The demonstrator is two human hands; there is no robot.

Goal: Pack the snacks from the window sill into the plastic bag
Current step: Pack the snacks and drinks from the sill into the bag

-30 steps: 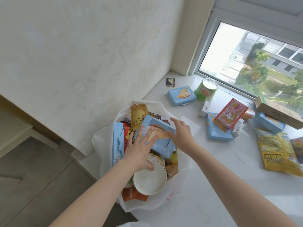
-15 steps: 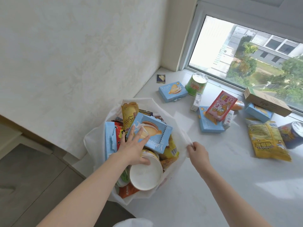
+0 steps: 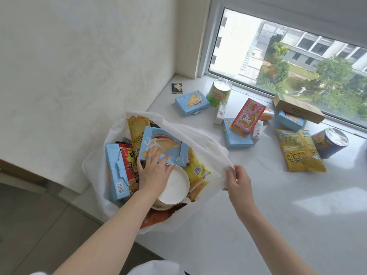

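Observation:
A white plastic bag (image 3: 200,141) sits at the sill's left end, full of snacks. On top lies a blue biscuit box (image 3: 168,146), beside a white-lidded tub (image 3: 177,185). My left hand (image 3: 153,171) rests flat on the blue box and the tub, fingers spread. My right hand (image 3: 237,178) pinches the bag's right rim and holds it up. On the white window sill (image 3: 288,205) lie more snacks: a blue box (image 3: 191,103), a green cup (image 3: 219,92), a pink box (image 3: 248,116) on another blue box (image 3: 235,136), and a yellow bag (image 3: 299,152).
A dark-blue tub (image 3: 329,142), a small blue box (image 3: 290,121) and a brown carton (image 3: 297,110) lie by the window frame. A small dark packet (image 3: 177,88) sits in the corner. The wall rises on the left; the floor drops below the bag.
My right hand left the blue box, moved to the bag's right rim, took hold of it and lifted it. My left hand stayed pressing on the box.

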